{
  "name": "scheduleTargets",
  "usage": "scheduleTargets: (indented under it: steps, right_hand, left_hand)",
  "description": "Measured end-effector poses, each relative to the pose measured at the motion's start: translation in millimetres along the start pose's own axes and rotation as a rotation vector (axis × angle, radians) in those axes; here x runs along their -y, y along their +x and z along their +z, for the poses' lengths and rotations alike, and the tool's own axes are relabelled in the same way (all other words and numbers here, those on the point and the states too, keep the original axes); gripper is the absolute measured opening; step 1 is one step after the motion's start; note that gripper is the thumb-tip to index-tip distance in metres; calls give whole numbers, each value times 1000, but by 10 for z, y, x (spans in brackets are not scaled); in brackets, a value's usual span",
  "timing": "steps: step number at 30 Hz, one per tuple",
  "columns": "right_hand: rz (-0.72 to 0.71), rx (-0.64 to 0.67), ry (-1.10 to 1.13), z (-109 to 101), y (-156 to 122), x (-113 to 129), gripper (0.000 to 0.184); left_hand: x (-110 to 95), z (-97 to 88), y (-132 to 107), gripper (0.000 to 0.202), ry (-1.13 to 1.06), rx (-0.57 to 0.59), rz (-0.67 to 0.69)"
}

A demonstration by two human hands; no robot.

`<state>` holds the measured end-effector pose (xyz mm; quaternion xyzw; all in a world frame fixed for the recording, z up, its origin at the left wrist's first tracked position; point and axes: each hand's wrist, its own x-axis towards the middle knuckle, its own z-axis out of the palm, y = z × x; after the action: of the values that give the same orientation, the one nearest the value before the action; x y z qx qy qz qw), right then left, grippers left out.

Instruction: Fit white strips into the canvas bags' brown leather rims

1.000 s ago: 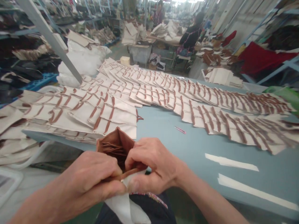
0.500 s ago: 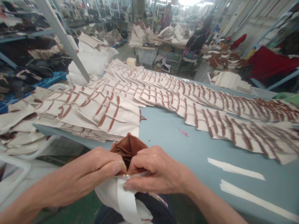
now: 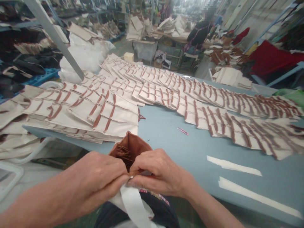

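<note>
Close to my body, beside the table's near edge, an open fabric pouch [image 3: 141, 145] shows its brown inside, with loose brown folds in it. My left hand [image 3: 102, 174] pinches the near rim between thumb and curled fingers. Right against it, my right hand [image 3: 158, 172] grips the same rim, its thumb at the top of a white strip [image 3: 135, 202]. That strip hangs down in front of my dark clothing. The thumbs nearly meet, and a tiny pale spot shows between them. My fingers hide most of the rim.
Stacked cream pieces with brown bands [image 3: 123, 115] lie on the blue-grey table [image 3: 161, 128]. Long overlapping rows [image 3: 190, 109] run to the right. A small pink-handled tool [image 3: 183, 130] and white strips [image 3: 234, 166] lie nearer. A post [image 3: 57, 41] rises at left; a person [image 3: 198, 33] sits beyond.
My left thumb has moved in beside the right one at the top of the white strip. Less of the cream cloth beneath shows. The surroundings have shifted slightly left and up in view.
</note>
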<state>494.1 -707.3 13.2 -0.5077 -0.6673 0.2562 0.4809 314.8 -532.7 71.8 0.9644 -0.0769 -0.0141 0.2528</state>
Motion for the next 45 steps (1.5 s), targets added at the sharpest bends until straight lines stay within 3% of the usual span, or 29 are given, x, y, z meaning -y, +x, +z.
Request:
scheduleTargets:
  steps: [3,6,9,13,15,18,22,26,30,34,36,39,45]
  right_hand:
    - [28,0,55,-7,-27,-20,28]
    - [88,-12,122,-52,-4,15,33]
    - [100,13,64,-80,70,53,51]
    - [75,13,116,-14,159,37,55]
    - [81,-18,240,65,179,19,53]
    - [-18,-168,269,234,185,14,46]
    - [-233,-420,-73,466,155,28,42]
    - [-230,-462,-284,547,92,20,43]
    - [-117,-421,-112,464,8,-14,45]
    - [87,-195,-48,297,-48,-19,55]
    - [137,-90,-91,216,-45,1,57]
    - [93,-35,-138,161,-48,55,54]
    - [-19,66,-256,301,-254,202,42]
  left_hand:
    - [-34,113,7,31,81,-43,113]
    - [-40,198,35,30,85,-132,145]
    - [-20,236,59,30,48,-175,145]
    - [38,205,41,31,-61,-163,61]
    - [74,167,27,32,-172,-101,-2]
    - [128,140,27,39,-528,33,-76]
    - [179,242,58,67,-964,77,-147]
    - [190,355,97,74,-1113,90,-192]
    - [162,283,163,63,-972,96,-172]
    - [116,172,212,33,-614,47,-77]
    - [89,151,216,29,-449,-27,-52]
    - [30,143,200,28,-302,-140,-4]
    - [-81,213,12,35,-274,-132,158]
